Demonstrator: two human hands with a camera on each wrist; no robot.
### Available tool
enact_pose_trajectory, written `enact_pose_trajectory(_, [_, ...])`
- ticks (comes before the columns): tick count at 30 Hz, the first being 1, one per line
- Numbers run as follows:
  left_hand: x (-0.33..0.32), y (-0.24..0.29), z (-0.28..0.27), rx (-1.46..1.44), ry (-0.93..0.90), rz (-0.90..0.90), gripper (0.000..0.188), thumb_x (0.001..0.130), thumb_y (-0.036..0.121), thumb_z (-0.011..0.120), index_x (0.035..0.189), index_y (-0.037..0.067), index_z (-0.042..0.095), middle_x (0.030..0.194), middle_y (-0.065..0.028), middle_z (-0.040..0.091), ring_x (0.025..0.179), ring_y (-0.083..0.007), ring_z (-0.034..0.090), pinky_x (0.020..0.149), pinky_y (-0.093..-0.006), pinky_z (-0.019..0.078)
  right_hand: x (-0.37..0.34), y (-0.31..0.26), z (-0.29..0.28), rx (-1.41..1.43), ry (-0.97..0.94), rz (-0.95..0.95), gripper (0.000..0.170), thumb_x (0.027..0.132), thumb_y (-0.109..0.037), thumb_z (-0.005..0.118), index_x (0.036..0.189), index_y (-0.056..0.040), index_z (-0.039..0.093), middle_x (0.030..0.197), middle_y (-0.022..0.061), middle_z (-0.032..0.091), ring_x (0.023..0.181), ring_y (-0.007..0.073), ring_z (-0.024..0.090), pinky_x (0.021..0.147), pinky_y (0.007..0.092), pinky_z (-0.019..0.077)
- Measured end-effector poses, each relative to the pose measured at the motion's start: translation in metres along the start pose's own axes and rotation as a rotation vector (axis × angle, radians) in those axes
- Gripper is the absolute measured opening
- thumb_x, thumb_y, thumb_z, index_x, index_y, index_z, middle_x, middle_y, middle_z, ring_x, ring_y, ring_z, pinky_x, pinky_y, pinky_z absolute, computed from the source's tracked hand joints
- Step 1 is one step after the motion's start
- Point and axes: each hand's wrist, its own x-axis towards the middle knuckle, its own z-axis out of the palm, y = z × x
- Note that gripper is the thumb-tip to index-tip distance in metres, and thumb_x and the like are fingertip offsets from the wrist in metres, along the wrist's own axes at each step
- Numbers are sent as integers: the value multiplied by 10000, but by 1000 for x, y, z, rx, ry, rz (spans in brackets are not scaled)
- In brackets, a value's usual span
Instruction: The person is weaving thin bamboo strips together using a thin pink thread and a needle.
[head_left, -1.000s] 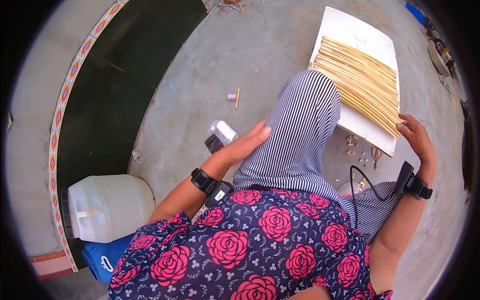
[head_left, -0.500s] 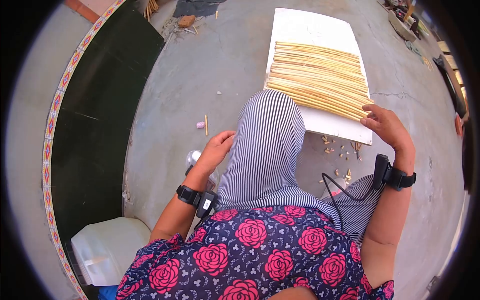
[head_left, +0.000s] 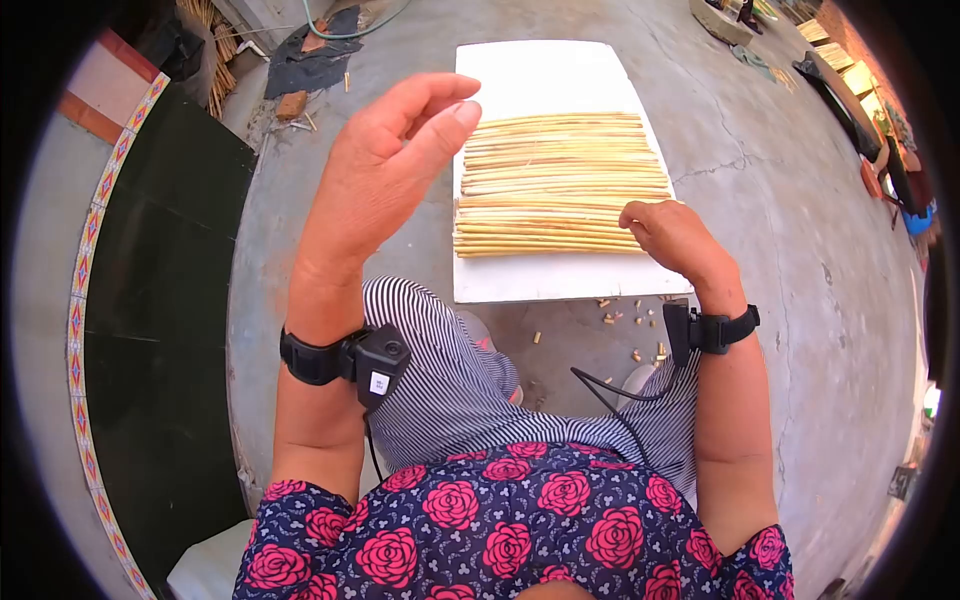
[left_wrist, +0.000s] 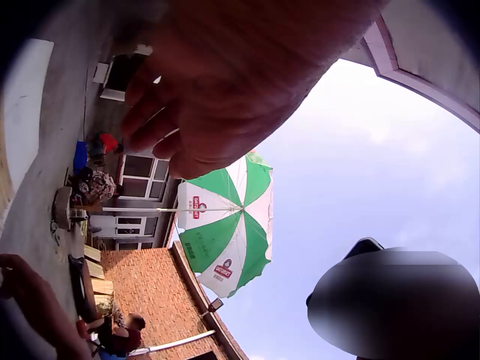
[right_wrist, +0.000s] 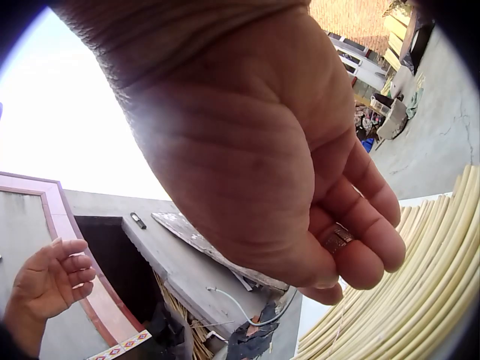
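Long straw-coloured sticks (head_left: 560,180) lie side by side in a layer across a white board (head_left: 540,80). My left hand (head_left: 390,160) is raised to the left of the board, its fingers loosely bent and nothing in it. In the right wrist view that same left hand (right_wrist: 56,281) shows its palm. Over the right ends of the nearest sticks is my right hand (head_left: 680,240), fingertips close at the ends. The right wrist view has its bent fingers (right_wrist: 367,255), one with a ring, overlapping the sticks (right_wrist: 405,300); no stick shows inside the palm.
Short cut pieces (head_left: 637,355) lie scattered on the concrete floor (head_left: 790,260) below the board. A brick (head_left: 291,105) and a dark sheet (head_left: 315,65) are at the back left. A green and white parasol (left_wrist: 232,225) and people stand farther off. A cable (head_left: 600,390) hangs by the right wrist.
My left hand has lifted from beside the knee to up left of the board. The right hand stays by the right stick ends. The head view has turned toward the board, and the left knee has lowered.
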Motion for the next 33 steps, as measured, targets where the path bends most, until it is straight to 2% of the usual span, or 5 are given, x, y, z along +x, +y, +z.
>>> enact_pose_trajectory(4, [22, -35, 48, -214, -156, -149, 315, 984, 212, 567, 1195, -16, 617, 1077, -76, 682, 1043, -158, 625, 938, -284, 456, 10, -10, -3, 422, 90, -128, 297, 953, -248, 538, 1151, -61, 656, 1000, 167, 700, 884, 302, 683, 796, 391, 528])
enact_pose_trajectory(7, [13, -53, 66, -347, -149, -319, 294, 971, 184, 574, 1181, -17, 619, 1108, -81, 668, 1057, -151, 613, 939, -287, 455, 10, -49, -23, 1523, 39, 59, 515, 1014, -427, 461, 1384, -69, 488, 1252, 203, 602, 870, 273, 698, 810, 353, 565])
enact_pose_trajectory(10, [4, -66, 72, -366, -137, -336, 286, 963, 159, 571, 1183, -18, 616, 1140, -85, 649, 1065, -140, 596, 936, -293, 457, 10, -50, -18, 1937, -240, -149, 717, 1005, -590, 324, 1509, -83, 267, 1405, 251, 445, 835, 267, 705, 774, 341, 600])
enact_pose_trajectory(19, [-10, -37, 78, -202, -277, -140, 327, 860, 83, 684, 1175, 20, 621, 1135, -44, 643, 1008, -126, 584, 847, -284, 501, -12, -62, -26, 2261, -375, -284, 815, 967, -682, 211, 1547, -114, 143, 1396, 287, 434, 880, 399, 698, 642, 412, 629])
enact_pose_trajectory(33, [-25, -29, 74, 176, -269, 203, 231, 785, 83, 748, 996, 51, 660, 868, -17, 646, 783, -122, 599, 728, -267, 495, -27, -56, -33, 2280, -645, -219, 813, 976, -663, 155, 1538, -76, 157, 1401, 305, 434, 872, 453, 691, 628, 449, 635])
